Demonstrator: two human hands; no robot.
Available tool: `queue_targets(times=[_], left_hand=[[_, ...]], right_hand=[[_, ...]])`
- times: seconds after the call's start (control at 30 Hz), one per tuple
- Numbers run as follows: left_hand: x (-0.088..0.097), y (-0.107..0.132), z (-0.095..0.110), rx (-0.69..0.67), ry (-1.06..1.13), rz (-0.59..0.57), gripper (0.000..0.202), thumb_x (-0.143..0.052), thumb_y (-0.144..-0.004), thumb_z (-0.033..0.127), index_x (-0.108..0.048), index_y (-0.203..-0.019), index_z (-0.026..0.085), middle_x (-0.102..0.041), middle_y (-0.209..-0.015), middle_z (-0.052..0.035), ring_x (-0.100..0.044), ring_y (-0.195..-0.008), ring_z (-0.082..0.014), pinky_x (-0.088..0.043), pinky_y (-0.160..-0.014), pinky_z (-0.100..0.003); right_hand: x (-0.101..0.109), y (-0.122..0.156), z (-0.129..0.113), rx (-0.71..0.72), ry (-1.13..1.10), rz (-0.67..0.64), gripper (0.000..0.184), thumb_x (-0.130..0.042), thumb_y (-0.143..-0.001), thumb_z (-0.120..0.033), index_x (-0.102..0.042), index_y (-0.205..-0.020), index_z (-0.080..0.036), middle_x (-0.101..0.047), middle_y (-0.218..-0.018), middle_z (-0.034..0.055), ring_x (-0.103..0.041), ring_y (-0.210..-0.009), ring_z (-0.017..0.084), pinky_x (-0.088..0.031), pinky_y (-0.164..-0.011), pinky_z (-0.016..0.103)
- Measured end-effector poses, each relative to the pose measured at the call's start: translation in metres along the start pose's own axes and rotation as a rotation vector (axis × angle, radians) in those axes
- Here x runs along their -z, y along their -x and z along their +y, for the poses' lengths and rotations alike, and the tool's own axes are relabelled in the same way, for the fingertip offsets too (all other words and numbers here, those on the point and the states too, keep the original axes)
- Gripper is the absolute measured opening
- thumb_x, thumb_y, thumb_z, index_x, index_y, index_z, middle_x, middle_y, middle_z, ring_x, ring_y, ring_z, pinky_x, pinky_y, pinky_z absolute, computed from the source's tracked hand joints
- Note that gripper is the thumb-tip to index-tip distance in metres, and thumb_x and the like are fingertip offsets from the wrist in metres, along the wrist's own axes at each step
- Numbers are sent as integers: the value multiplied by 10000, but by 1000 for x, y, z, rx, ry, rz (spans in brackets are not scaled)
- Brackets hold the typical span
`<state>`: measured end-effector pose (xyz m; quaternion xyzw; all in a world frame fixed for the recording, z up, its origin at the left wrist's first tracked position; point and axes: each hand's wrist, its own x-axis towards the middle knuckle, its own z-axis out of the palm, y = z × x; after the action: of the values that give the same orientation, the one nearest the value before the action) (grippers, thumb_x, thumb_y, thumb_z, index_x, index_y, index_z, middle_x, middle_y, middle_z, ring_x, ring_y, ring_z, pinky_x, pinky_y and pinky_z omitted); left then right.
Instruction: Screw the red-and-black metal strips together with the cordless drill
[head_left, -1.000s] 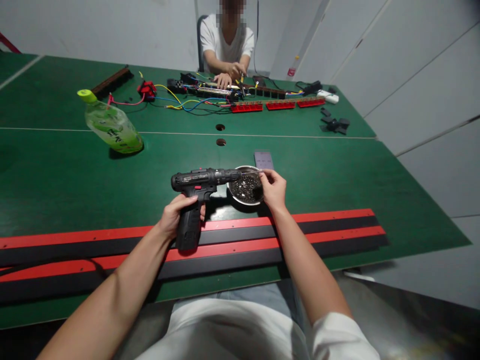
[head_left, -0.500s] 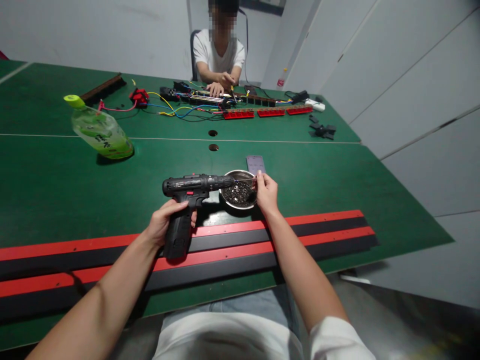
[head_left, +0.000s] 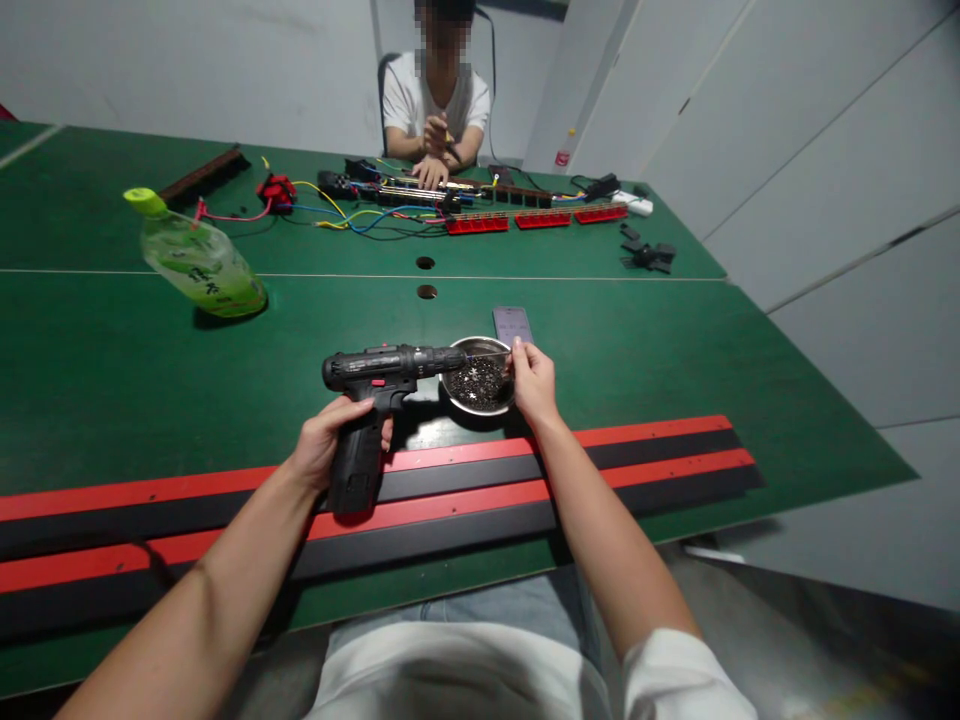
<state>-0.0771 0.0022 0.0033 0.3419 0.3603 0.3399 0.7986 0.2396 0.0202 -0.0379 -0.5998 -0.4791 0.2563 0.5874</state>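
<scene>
My left hand (head_left: 330,437) is wrapped round the handle of a black cordless drill (head_left: 367,385), which points to the right. A long thin bit (head_left: 486,355) extends from its chuck over a metal bowl (head_left: 450,402) of small dark screws (head_left: 480,385). At the tip of the bit, the fingers of my right hand (head_left: 531,380) are pinched together; whatever is between them is too small to make out. Two long red and black strips (head_left: 465,490) lie across the table under my forearms.
Beyond the bowl lies a phone (head_left: 512,323). A green-capped bottle (head_left: 202,265) leans at the left. Across the green table (head_left: 337,310), a person (head_left: 435,110) sits behind wired parts (head_left: 405,192) and red strips (head_left: 480,223). Black pieces (head_left: 649,256) lie at the right.
My hands and the drill have barely moved. Across the table, the other person has raised one hand from the wired parts towards the chest.
</scene>
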Motion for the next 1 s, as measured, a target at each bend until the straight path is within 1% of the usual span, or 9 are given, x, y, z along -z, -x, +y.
queue_targets(times=[0.27, 0.43, 0.5, 0.73, 0.9, 1.0], left_hand=[[0, 0, -1, -4, 5, 15, 262, -744, -845, 346, -738, -942, 103, -752, -750, -110, -703, -589, -204, -614, -550, -315], [1, -1, -1, -13, 13, -19, 245, -736, -859, 335, -736, -928, 99, -752, -743, -116, -708, -590, -209, -618, -556, -321], [0, -1, 0, -24, 7, -15, 246, -741, -853, 335, -735, -917, 98, -751, -737, -119, -708, -584, -208, -616, -549, -314], [-2, -1, 1, 20, -23, 26, 278, -783, -815, 370, -727, -889, 107, -737, -709, -101, -692, -553, -200, -603, -524, -308], [-3, 0, 3, 43, -62, 16, 305, -788, -809, 393, -721, -840, 97, -732, -713, -116, -689, -557, -206, -595, -524, -312], [-3, 1, 3, 46, -86, 7, 315, -770, -825, 402, -714, -825, 92, -729, -715, -125, -687, -560, -208, -591, -527, -311]], right_hand=[[3, -1, -1, -1, 0, -35, 607, -576, -954, -778, -547, -681, -237, -532, -617, -20, -480, -593, 150, -384, -603, 296], [7, -1, -2, 5, 5, -69, 609, -582, -952, -774, -523, -662, -241, -516, -595, -21, -479, -593, 156, -378, -595, 298], [8, -2, -3, 18, 8, -82, 615, -588, -950, -770, -503, -645, -242, -503, -591, -23, -470, -591, 155, -372, -599, 301], [18, -4, -9, 35, 64, -170, 643, -575, -941, -790, -425, -628, -249, -450, -590, -27, -418, -604, 151, -337, -600, 303], [24, -2, -13, 45, 83, -213, 654, -580, -932, -792, -378, -627, -250, -404, -601, -38, -369, -596, 139, -291, -592, 305], [26, -1, -14, 43, 97, -232, 655, -573, -931, -796, -374, -631, -249, -383, -605, -41, -333, -595, 134, -265, -583, 303]])
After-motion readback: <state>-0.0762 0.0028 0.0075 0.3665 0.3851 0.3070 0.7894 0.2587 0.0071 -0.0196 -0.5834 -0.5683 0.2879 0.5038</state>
